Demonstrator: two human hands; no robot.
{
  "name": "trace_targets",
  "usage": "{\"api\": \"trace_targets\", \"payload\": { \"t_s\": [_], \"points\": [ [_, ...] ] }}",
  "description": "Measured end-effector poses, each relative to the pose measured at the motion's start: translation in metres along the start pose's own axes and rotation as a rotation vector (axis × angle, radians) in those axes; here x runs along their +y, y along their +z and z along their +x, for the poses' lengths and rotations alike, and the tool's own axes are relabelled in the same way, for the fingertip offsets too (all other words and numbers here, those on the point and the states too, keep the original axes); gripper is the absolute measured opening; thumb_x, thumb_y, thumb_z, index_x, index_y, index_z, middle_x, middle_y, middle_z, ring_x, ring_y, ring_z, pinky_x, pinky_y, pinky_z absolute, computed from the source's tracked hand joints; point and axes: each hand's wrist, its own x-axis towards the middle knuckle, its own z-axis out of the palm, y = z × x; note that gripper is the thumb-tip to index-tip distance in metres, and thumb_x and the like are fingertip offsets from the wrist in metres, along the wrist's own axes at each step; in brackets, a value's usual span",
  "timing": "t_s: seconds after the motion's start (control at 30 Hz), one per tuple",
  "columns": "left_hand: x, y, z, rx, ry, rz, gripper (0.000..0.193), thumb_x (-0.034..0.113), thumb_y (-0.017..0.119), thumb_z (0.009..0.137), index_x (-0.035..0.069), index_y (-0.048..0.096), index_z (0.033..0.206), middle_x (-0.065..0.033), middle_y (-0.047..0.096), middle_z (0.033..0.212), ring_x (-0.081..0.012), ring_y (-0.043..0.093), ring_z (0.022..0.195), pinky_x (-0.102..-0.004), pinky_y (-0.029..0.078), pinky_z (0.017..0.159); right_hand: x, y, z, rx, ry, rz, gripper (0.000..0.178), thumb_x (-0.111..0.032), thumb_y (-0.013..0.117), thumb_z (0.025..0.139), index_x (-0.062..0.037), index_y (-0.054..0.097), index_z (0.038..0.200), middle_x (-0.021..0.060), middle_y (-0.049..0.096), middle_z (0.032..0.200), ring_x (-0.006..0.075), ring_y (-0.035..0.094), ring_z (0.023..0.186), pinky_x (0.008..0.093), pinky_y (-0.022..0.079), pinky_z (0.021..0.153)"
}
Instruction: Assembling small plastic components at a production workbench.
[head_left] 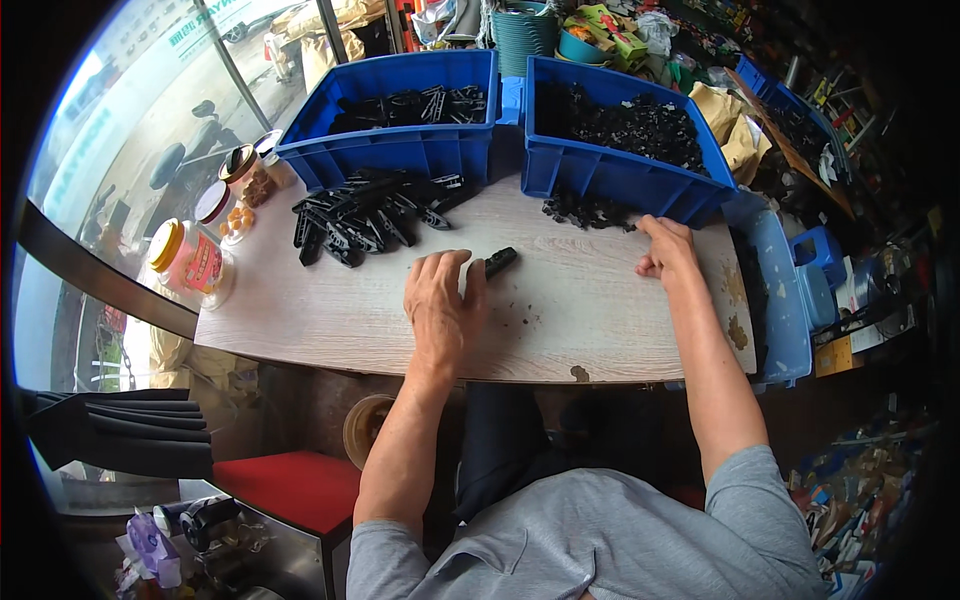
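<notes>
A long black slotted plastic piece point(500, 262) lies at the middle of the table, its near end between the thumb and fingers of my left hand point(443, 305). Farther left is a loose heap of similar long black plastic pieces point(370, 212). My right hand point(670, 252) is at the right side of the table. Its fingertips reach the edge of a small pile of tiny black plastic parts point(585, 210), while the thumb stays apart from them. I see nothing held in that hand.
Behind the heaps stand two blue bins, the left bin point(390, 152) with long black pieces, the right bin point(620, 172) with small black parts. Lidded plastic jars point(205, 272) line the table's left edge by the window. A pale blue tub point(790, 330) stands beyond the right edge.
</notes>
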Motion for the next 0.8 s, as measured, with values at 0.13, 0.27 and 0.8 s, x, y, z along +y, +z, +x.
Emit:
{"api": "trace_targets", "payload": {
  "t_s": [0.13, 0.27, 0.8],
  "points": [
    [0.032, 0.006, -0.023, -0.100, -0.269, -0.421, 0.012, 0.008, 0.068, 0.091, 0.000, 0.067, 0.100, -0.0074, 0.067, 0.083, -0.0112, 0.060, 0.066, -0.0246, 0.048, 0.056, 0.009, -0.008, -0.018, -0.076, -0.045, 0.167, 0.021, -0.026, 0.066, 0.082, -0.0068, 0.058, 0.085, 0.0007, 0.039, 0.044, 0.0161, 0.050, 0.039, 0.0376, 0.056, 0.049],
    [0.075, 0.031, -0.042, -0.148, -0.535, -0.698, 0.019, 0.012, 0.069, 0.090, -0.001, 0.066, 0.104, -0.0131, 0.068, 0.088, -0.0180, 0.065, 0.069, -0.0295, 0.053, 0.061, 0.016, 0.009, -0.056, -0.241, -0.023, 0.226, 0.020, -0.025, 0.065, 0.083, -0.0066, 0.057, 0.085, 0.0012, 0.040, 0.043, 0.0176, 0.052, 0.039, 0.0391, 0.057, 0.052],
    [0.082, 0.046, -0.024, -0.293, -0.996, -1.273, 0.013, 0.012, 0.059, 0.096, -0.001, 0.059, 0.098, -0.0085, 0.066, 0.085, -0.0139, 0.064, 0.071, -0.0274, 0.057, 0.060, 0.039, 0.033, -0.100, -0.521, -0.250, 0.364, 0.020, -0.025, 0.067, 0.089, -0.0058, 0.065, 0.095, -0.0027, 0.048, 0.050, 0.0073, 0.040, 0.039, 0.0238, 0.038, 0.044]
  ]
}}
